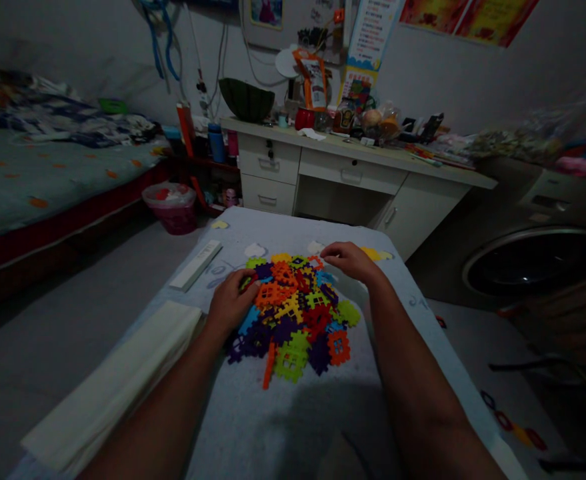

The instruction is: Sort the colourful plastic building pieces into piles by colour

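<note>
A loose pile of flat plastic interlocking blocks (293,308) in orange, purple, green, yellow, red and blue lies on the cloth-covered table. My left hand (233,299) rests against the pile's left side, thumb and fingers apart, with some blocks showing between them. At the far right edge of the pile is my right hand (353,261). Its fingers reach out and bend down beside an orange-red block (315,263); the fingertips are small and dim. Nearest to me, an orange block (269,365) stands on edge next to a green block (293,357).
Along the table's left side lie a long white box (196,265) and a folded pale cloth (117,380). Beyond the table (293,223) stands a cluttered desk (273,160). A washing machine (523,227) is at right, a bin (171,207) and bed (63,173) at left.
</note>
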A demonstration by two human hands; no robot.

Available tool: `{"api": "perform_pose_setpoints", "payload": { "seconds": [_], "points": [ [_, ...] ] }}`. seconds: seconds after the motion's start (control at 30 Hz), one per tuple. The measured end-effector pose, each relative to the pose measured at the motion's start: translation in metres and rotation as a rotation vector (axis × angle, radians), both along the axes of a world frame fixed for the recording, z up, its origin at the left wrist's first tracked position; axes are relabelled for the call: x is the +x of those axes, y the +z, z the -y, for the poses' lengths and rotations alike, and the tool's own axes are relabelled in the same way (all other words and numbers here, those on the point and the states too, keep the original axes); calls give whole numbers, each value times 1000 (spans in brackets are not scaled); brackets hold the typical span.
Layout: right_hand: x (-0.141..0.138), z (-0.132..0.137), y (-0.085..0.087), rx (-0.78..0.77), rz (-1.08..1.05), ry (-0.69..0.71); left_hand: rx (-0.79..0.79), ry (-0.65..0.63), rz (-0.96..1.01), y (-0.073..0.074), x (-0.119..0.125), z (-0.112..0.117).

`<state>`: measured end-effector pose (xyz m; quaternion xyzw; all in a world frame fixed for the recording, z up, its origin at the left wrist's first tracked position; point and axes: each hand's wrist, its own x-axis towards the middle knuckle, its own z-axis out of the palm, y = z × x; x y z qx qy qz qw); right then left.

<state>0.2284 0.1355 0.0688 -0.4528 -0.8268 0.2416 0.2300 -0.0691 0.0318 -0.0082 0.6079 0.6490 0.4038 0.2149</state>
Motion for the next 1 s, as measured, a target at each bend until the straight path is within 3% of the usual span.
{"api": "perform_pose_setpoints", "payload": {
  "seconds": [0.2,0.37,0.6,0.7,0.87,1.0],
  "points": [
    [-40,9,-23,73,261,29,7,3,15,0,1,0],
    [-46,11,-29,68,232,36,9,-2,21,1,1,0],
    [-31,7,-17,-91,-21,59,7,-5,37,0,0,0],
    [-20,2,-14,-31,-91,-20,17,-5,30,0,0,0],
    [-8,-5,-18,207,45,-202,7,-2,15,2,1,0],
    [-1,-7,-25,101,187,-116,-1,-4,8,2,1,0]
  ]
}}
